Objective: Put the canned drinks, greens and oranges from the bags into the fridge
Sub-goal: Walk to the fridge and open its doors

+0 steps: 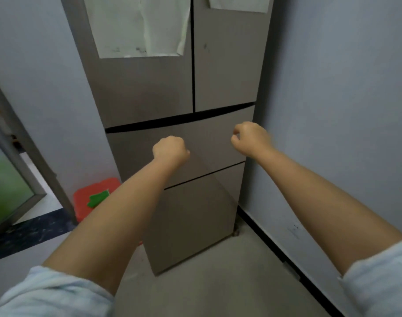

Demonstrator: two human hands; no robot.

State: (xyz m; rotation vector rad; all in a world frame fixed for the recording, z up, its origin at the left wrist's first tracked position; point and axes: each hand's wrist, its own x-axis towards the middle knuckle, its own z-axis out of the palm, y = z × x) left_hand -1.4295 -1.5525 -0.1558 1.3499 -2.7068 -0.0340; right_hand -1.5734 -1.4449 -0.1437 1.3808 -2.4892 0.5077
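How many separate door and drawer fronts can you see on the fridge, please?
4: the upper left door, the upper right door, the middle drawer behind both hands, and the bottom drawer. The fridge's top is cut off, so more may be hidden.

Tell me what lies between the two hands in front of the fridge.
In the head view, only the fridge's bare middle drawer front shows between the left hand and right hand.

A tall grey-brown fridge (172, 92) stands upright in the corner, doors and drawers closed.
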